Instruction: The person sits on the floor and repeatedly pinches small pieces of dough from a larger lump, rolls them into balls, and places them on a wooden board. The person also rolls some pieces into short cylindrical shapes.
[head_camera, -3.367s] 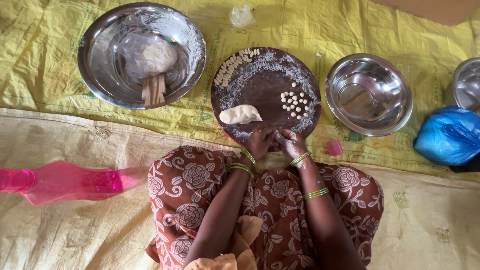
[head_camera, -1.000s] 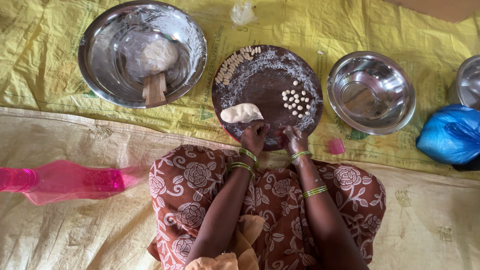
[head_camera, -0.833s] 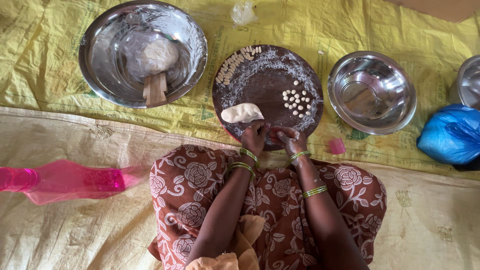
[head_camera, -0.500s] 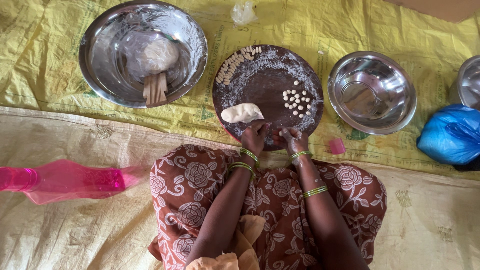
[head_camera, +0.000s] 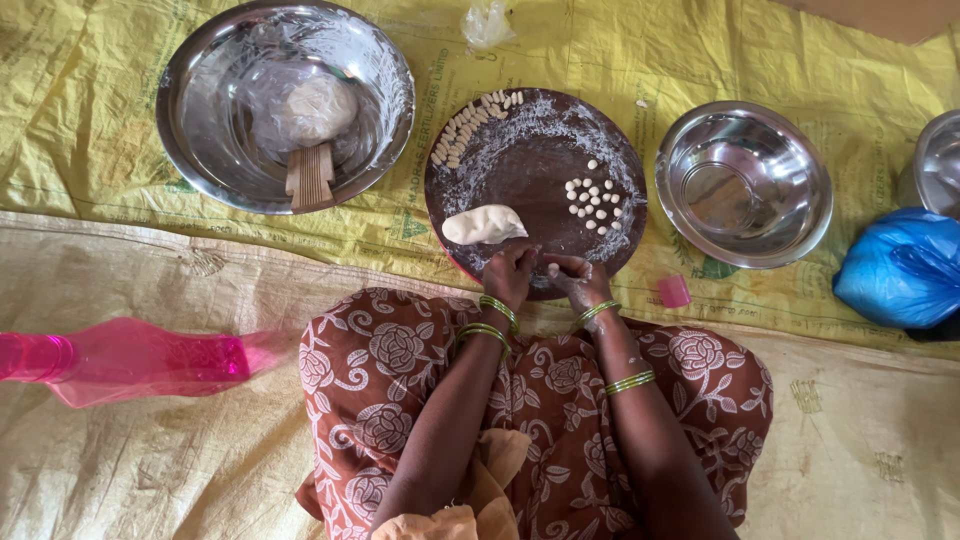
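Floor: I see a yellow sheet (head_camera: 620, 40) far, a tan sheet (head_camera: 150, 470) near.
Board: round dark board (head_camera: 530, 165), floured, centre.
Dough: lump (head_camera: 483, 224) left on board, balls (head_camera: 592, 197) right.
Hands: left hand (head_camera: 512, 275) and right hand (head_camera: 575, 281) meet at the board's near edge, fingers pinched together, perhaps on a dough bit.
Left: big bowl (head_camera: 200, 120), pink bottle (head_camera: 120, 358).
Right: bowl (head_camera: 790, 215), blue bag (head_camera: 900, 268).

Metal, wood, plastic, cloth

Glossy steel bowls (head_camera: 285, 105) — a matt, flour-dusted wooden board (head_camera: 535, 180); soft dough (head_camera: 483, 224), shiny blue plastic bag (head_camera: 900, 268), woven yellow sheet (head_camera: 90, 100).
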